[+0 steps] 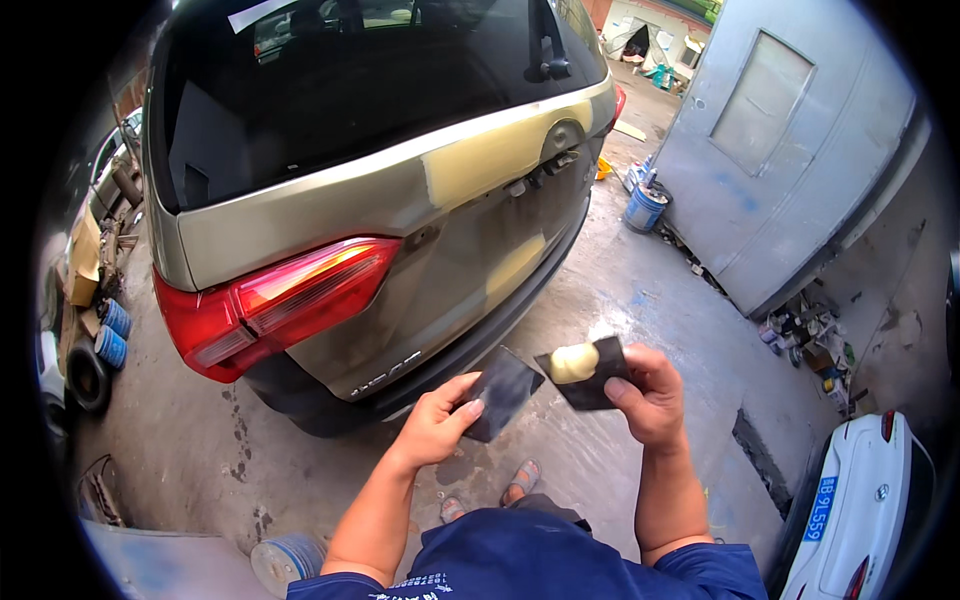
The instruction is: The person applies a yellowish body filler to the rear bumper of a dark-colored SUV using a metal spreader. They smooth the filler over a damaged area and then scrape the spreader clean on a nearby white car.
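Note:
My left hand (pixel 438 420) grips a dark flat spreader plate (pixel 500 395) with a smeared surface. My right hand (pixel 650 400) holds a black square spreader (pixel 600 395) carrying a lump of pale cream putty (pixel 575 360). The two plates are close together but apart, in front of my body. Beyond them stands a grey-bronze car tailgate (pixel 380 340) with patches of pale yellow filler (pixel 480 150) on its upper and lower panel, a red tail light (pixel 280 300) and a dark rear window.
Paint buckets (pixel 645 205) stand by a grey metal booth (pixel 780 150) at right. A white car (pixel 860 500) is at lower right, near a rubbish pile and a crack in the floor. Tyres (pixel 88 370), cartons and blue tins line the left side; another bucket (pixel 285 560) is at lower left.

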Available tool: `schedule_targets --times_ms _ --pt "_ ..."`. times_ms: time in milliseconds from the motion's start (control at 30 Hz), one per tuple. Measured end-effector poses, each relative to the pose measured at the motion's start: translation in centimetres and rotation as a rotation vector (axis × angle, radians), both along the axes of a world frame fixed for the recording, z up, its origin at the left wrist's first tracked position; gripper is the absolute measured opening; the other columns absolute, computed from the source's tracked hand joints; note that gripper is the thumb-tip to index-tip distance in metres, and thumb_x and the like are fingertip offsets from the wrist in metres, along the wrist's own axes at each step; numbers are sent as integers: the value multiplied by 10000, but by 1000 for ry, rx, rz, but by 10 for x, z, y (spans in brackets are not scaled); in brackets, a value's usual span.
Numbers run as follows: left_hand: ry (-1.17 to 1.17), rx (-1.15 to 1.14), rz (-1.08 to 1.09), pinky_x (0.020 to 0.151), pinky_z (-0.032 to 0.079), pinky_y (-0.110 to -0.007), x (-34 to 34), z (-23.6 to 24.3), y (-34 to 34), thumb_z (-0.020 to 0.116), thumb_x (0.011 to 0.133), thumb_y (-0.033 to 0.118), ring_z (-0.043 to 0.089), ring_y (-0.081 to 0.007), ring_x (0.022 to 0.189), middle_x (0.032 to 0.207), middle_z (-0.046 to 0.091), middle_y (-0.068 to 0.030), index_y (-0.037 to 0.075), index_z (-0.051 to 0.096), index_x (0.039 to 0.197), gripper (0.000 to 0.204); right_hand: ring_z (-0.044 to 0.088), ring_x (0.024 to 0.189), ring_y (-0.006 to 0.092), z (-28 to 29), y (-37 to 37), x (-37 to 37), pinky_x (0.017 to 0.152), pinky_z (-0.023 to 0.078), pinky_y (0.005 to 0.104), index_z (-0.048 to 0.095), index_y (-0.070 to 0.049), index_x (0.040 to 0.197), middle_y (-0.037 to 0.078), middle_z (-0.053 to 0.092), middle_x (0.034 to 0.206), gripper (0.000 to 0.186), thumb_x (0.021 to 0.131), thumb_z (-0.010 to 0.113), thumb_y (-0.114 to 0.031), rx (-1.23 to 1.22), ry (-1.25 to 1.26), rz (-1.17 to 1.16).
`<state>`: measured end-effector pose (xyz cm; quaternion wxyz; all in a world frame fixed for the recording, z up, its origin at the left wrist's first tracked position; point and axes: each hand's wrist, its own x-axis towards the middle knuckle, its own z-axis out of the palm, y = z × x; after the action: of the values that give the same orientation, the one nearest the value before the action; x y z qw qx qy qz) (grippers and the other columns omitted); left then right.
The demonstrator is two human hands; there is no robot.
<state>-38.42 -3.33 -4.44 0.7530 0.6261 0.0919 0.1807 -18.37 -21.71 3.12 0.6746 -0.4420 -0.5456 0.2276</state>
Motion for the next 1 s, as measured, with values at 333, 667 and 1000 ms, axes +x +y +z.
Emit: schedule_targets --times_ms 333,667,1000 --pt "-153 -309 -161 918 439 -282 -56 -24 5 604 887 54 572 -115 1009 1119 625 -49 -24 525 1250 380 493 1172 349 2 14 -70 964 433 421 644 -102 1108 116 551 1209 530 627 586 114 -195 -713 11" --pt "-270 -640 39 965 441 -341 -46 -21 -33 555 891 -3 570 -174 1060 1148 590 -119 -3 464 1194 316 500 1146 220 -86 -45 -83 956 452 381 454 -73 1323 85 532 1246 521 810 519 -11 -484 169 -344" --pt "-28 -692 179 987 404 -342 -19 -50 -114 504 892 -40 539 -175 1081 1162 561 -118 44 390 1200 339 478 1182 233 -108 -68 -126 961 417 332 462 -5 1336 152 443 1327 454 892 540 -59 -280 90 -409"
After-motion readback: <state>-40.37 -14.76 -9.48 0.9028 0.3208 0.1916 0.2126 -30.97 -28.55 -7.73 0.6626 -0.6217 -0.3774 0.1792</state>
